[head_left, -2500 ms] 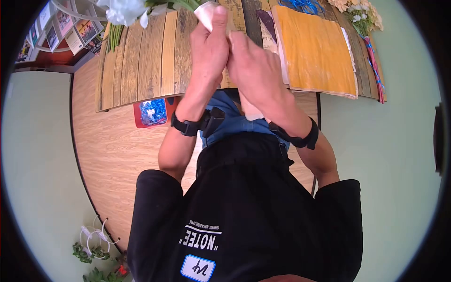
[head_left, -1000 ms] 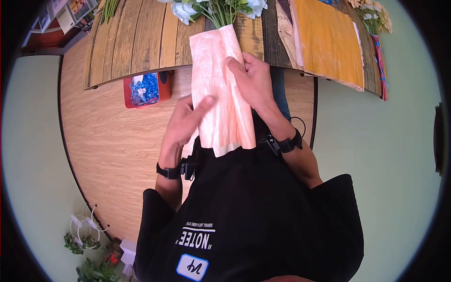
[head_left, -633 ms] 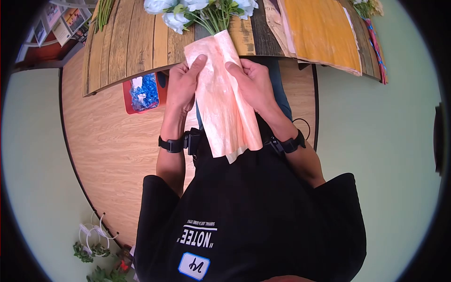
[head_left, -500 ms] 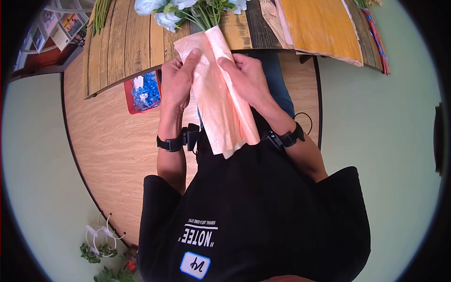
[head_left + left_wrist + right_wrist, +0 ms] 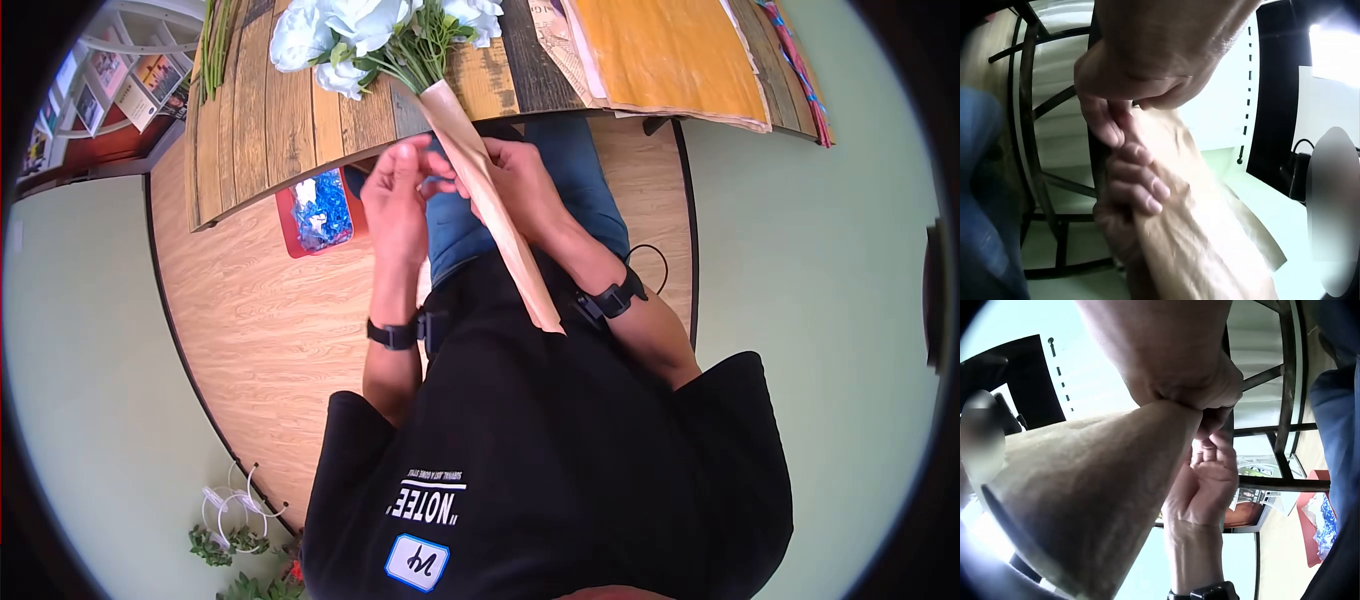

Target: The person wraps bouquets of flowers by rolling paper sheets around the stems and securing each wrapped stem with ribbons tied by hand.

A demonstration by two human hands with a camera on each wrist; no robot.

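A bouquet of pale blue-white artificial flowers (image 5: 355, 25) lies with its blooms over the table, its green stems (image 5: 420, 55) running into peach wrapping paper (image 5: 487, 200). The wrapped part reaches past the table's front edge toward the torso, seen nearly edge-on. My right hand (image 5: 530, 190) grips the wrap on its right side; in the left wrist view its fingers (image 5: 1138, 181) curl over the paper's edge. My left hand (image 5: 398, 205) is beside the wrap's left side, fingers loosely bent, fingertips right at the paper. In the right wrist view its palm (image 5: 1204, 487) faces the camera.
On the wooden table (image 5: 290, 110), yellow paper sheets (image 5: 670, 60) lie at the right over printed paper (image 5: 560, 50). Loose green stems (image 5: 213, 50) are at the left, a wrapped stem bundle (image 5: 800, 70) at the far right. A red bin (image 5: 322, 212) of blue shreds stands below the table.
The wrap has turned from broad face up to nearly edge-on. My left hand, which pinched the paper's left edge, has let go with fingers loosened; my right hand still grips.
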